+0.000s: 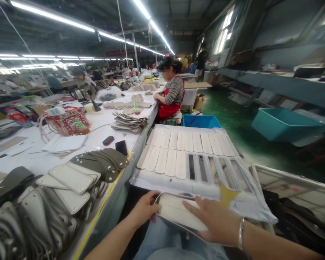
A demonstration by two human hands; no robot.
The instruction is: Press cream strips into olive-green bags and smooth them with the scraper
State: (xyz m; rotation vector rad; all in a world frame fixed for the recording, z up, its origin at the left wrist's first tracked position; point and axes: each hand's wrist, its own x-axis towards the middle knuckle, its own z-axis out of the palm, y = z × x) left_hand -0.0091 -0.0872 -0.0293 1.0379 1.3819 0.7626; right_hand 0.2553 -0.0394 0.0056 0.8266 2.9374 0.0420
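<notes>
Where the view begins, just above the lap, a cream panel [176, 213] is held between both hands, close in front of the slotted board [162, 180] and slightly overlapping its near edge. The left hand [145, 210] is closed on the panel's left end, with the thumb on top and the fingers curled beneath. The right hand [218, 224], with a bracelet [241, 233] at the wrist, is laid flat on the panel's right half, the fingers stretched out rather than clamped. The panel is judged to be thin and light. A bright rim can be made out along its edge, so it is probably stiffer there than across its pale face, which may mark easily. It is best taken by the two short ends or the rim, and supported from below so that it does not sag.

On the board, cream strips [176, 151] are laid in two rows, and several slots [203, 168] at the right are left unfilled. To the left, stacked pieces [70, 180] in grey and cream and a dark phone [121, 147] are carried by the long surface [97, 133]. Farther off, a blue crate [200, 121] is set on the floor, and a person in a red apron [173, 95] is seated at the same surface.
</notes>
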